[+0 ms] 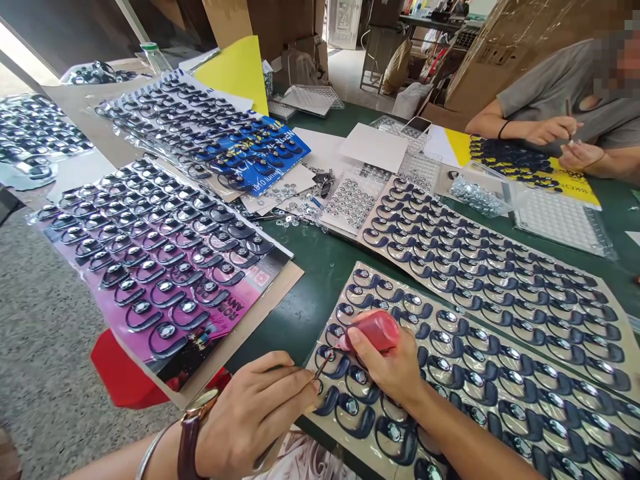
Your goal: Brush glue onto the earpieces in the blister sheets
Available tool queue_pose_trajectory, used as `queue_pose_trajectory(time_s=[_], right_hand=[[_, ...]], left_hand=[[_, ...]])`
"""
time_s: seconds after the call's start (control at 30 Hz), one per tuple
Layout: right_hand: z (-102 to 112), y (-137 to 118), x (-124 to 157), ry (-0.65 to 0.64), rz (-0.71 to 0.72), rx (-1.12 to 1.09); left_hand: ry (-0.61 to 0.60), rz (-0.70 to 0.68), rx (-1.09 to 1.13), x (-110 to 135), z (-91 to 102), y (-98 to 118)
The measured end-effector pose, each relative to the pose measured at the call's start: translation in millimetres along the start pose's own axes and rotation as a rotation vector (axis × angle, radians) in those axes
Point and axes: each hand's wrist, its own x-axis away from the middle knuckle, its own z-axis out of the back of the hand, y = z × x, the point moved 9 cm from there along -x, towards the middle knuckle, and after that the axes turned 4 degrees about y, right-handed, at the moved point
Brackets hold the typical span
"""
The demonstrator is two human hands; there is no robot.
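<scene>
My right hand (387, 363) is closed round a small red squeeze bottle (380, 330), its nozzle pointing left and down at a dark curved piece. My left hand (260, 407), with a watch at the wrist, pinches a thin pointed tool (322, 365); its tip meets or nearly meets the round centre of the same piece. I cannot tell whether the tool is tweezers or a pick. That dark hook-shaped piece (341, 368) lies near the left edge of a tan sheet (361, 265) bearing rows of similar pieces with shiny round centres.
Another filled tan sheet (500, 267) lies behind. A pink printed sheet (95, 280) and a blue printed sheet (255, 180) hold more pieces at left. Loose washers (285, 193) and a bag of small metal parts (477, 195) lie beyond. A co-worker (545, 100) sits at right.
</scene>
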Motion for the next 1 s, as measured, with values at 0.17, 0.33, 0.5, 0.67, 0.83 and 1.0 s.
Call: queue_pose_trajectory(time_s=[0.17,0.33,0.5,0.67,0.83,1.0], right_hand=[[2,-1,-1,-0.001,-0.006,0.055],[1,1,-2,-0.020,-0.039,0.068],[-1,1,-3,-0.052,-0.060,0.016],[-1,4,-1,-0.050,-0.092,-0.015],[-1,8,1,-0.043,-0.100,-0.012],[-1,10,3,-0.053,-0.116,-0.014]], left_hand=[[0.004,0.026,0.061,1,0.3,-3],[-0.002,0.074,0.106,2,0.9,-8],[0.014,0.094,0.135,2,1.6,-10],[0.009,0.123,0.154,2,0.7,-14],[0.015,0.161,0.184,2,1.2,-19],[0.045,0.198,0.206,1,4.4,-24]])
